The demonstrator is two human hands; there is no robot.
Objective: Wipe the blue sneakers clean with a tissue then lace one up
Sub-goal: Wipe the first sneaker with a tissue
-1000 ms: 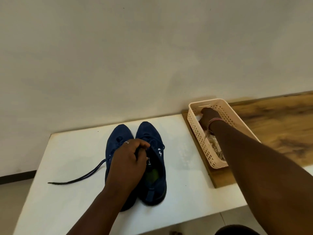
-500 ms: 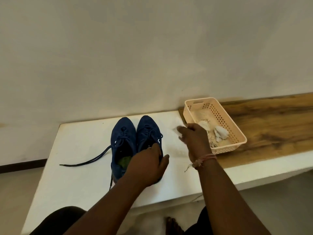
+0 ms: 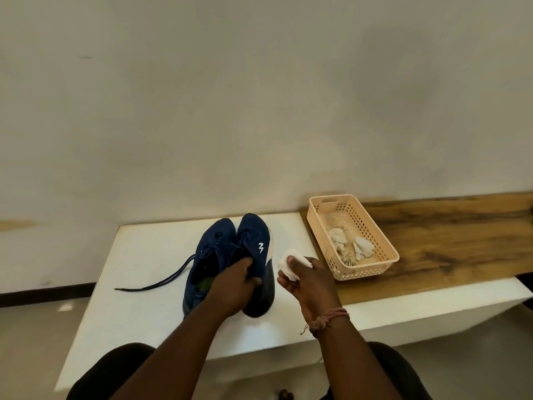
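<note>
Right hand [image 3: 310,280] back from peach perforated plastic basket [image 3: 386,249], grip now pinching white folded tissue [image 3: 291,264] beside dark-blue knit sneakers [image 3: 227,255] on white desk [image 3: 144,255]; left hand [image 3: 230,287] grip grasping tilted right sneaker at collar; looks light, soft-sided, so hold collar or heel

A pair of dark blue fabric sneakers [image 3: 230,255] is occupying the middle of the white rectangular table [image 3: 144,255]. A loose dark lace [image 3: 161,280] is trailing across bare tabletop to their left. A peach perforated plastic basket [image 3: 372,241] is blocking the right side.
</note>
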